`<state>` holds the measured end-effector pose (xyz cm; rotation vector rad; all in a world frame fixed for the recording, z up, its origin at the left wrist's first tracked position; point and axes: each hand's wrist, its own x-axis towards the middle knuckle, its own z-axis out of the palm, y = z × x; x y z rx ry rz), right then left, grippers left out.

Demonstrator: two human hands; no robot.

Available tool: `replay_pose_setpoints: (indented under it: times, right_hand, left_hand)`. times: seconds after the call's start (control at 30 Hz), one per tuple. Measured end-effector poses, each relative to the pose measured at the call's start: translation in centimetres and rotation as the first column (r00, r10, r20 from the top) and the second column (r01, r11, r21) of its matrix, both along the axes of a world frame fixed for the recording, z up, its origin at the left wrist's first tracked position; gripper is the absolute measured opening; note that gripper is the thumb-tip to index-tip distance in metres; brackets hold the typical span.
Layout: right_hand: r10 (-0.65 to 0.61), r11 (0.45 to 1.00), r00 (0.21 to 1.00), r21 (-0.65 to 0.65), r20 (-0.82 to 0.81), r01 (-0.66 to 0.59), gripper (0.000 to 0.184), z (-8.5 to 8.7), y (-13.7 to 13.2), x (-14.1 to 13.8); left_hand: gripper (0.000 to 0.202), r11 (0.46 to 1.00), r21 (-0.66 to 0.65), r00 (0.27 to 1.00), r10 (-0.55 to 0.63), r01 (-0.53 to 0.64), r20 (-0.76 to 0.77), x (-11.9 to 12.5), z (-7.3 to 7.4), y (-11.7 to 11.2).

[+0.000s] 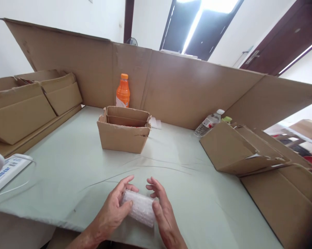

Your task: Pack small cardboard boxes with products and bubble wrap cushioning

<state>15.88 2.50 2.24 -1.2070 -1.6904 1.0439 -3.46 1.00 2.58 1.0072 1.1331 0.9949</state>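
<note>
Near the front of the table is a small roll-shaped bubble-wrapped package point(139, 207); what is inside the wrap cannot be made out. My left hand point(115, 207) grips its left end, thumb on the near side and fingers behind. At the other end, my right hand point(164, 214) is open and curved, with its thumb against the wrap and its fingers apart, raised off the package. Farther back, straight ahead of both hands, an open cardboard box point(123, 138) stands upright; its contents are mostly hidden by the front wall.
Behind the box stands an orange drink bottle point(123, 91). A clear plastic bottle point(209, 123) leans at the right, beside tilted cardboard boxes point(228, 147). More cardboard boxes point(21, 107) line the left. A white device with a cable point(8, 173) lies at the left edge. A cardboard screen point(181, 86) closes the back.
</note>
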Motion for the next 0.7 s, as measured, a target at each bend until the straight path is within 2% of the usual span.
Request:
replay_pose_setpoints:
  times: [0.1,0.17,0.27,0.33,0.4,0.47,0.5,0.53,0.57,0.63,0.67,0.7]
  right_hand:
    - [-0.029,0.998,0.993,-0.065,-0.115,0.021,0.056,-0.8,0.3,-0.2]
    - [-0.02,0.993,0.983,-0.116,-0.184,-0.001,0.058,-0.6,0.5,0.0]
    - [-0.044,0.979,0.965,-0.206,-0.26,-0.011,0.062,0.0,0.8,0.8]
    - [-0.053,0.963,0.968,-0.268,-0.244,-0.014,0.064,0.5,1.0,1.1]
    - [-0.002,0.95,0.987,-0.307,-0.163,-0.049,0.056,0.8,1.4,1.1]
    - [0.06,0.952,0.998,-0.297,-0.034,-0.067,0.045,0.9,1.9,1.0]
    - [0.067,0.961,0.997,-0.27,0.045,-0.052,0.042,0.8,2.2,1.0]
    - [0.058,0.972,0.99,-0.233,0.128,-0.027,0.04,0.7,2.6,1.1]
    - [0.042,0.982,0.977,-0.191,0.207,-0.002,0.039,0.6,2.8,1.2]
    - [0.023,0.993,0.936,-0.119,0.351,0.02,0.035,0.1,3.3,1.8]
    - [0.03,0.995,0.91,-0.098,0.413,0.012,0.033,-0.1,3.5,2.2]
    - [0.041,0.996,0.883,-0.084,0.467,-0.002,0.031,-0.3,3.7,2.7]
  left_hand:
    - [0.066,0.996,0.083,0.999,-0.004,0.008,-0.041,0.9,-0.2,0.3]
    - [0.063,0.992,0.124,0.996,-0.006,0.016,-0.087,1.1,0.0,0.8]
    - [0.062,0.989,0.138,0.992,0.071,-0.056,-0.106,1.2,-0.1,1.5]
    - [0.061,0.985,0.163,0.989,0.085,-0.064,-0.124,1.3,-0.6,1.8]
    - [0.059,0.975,0.22,0.981,0.053,-0.012,-0.185,1.1,-1.0,1.9]
    - [0.058,0.933,0.358,0.951,0.084,0.03,-0.299,0.3,-0.7,2.6]
    - [0.058,0.887,0.461,0.919,0.16,0.027,-0.36,-0.4,-0.2,3.2]
    - [0.058,0.815,0.58,0.873,0.275,0.012,-0.403,-1.4,0.6,4.2]
    - [0.059,0.717,0.697,0.81,0.411,-0.004,-0.418,-2.6,1.6,5.4]
    - [0.063,0.487,0.873,0.651,0.663,0.0,-0.37,-5.2,4.0,8.5]
    - [0.066,0.392,0.92,0.571,0.75,0.025,-0.335,-6.5,5.1,10.1]
    - [0.069,0.326,0.943,0.508,0.803,0.066,-0.313,-7.6,5.9,11.7]
